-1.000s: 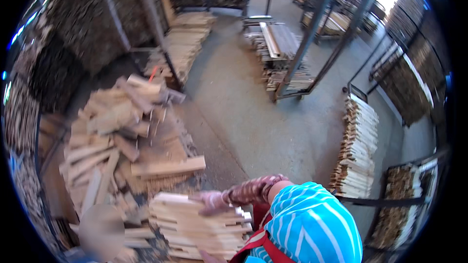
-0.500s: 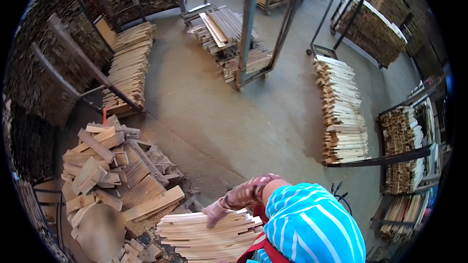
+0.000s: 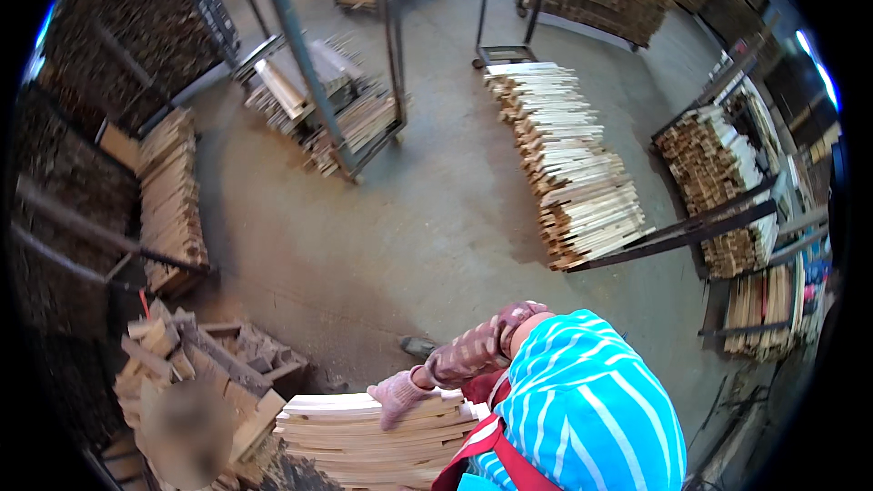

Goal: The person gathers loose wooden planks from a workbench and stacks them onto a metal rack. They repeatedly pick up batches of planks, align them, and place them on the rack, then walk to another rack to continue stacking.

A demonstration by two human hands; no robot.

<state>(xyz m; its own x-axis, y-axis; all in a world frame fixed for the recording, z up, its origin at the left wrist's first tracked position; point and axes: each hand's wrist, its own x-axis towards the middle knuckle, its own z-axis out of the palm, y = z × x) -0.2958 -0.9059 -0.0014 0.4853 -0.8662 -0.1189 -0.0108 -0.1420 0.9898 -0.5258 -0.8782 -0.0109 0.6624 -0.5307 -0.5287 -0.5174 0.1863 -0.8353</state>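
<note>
My right hand (image 3: 396, 400), in a pinkish knit glove, reaches in from the right over a stack of pale wooden strips (image 3: 364, 441). Its fingers look stretched out and lie on top of the strips near the far edge. A patterned maroon sleeve cover (image 3: 473, 355) wraps the forearm, below a blue-and-white striped sleeve (image 3: 591, 400). Across the strips' right end runs a red strap (image 3: 500, 455). My left hand is out of view.
A heap of wood offcuts (image 3: 209, 364) lies left of the strips, partly under a blurred patch. Beyond stand a metal-post cart with boards (image 3: 346, 100), a long row of pale strips (image 3: 573, 164), a left-hand row (image 3: 171, 205) and a loaded rack (image 3: 718, 191).
The view has swung to the right, so the carts and rows sit farther left and higher. My right hand stays on the strips, with little change in its pose.
</note>
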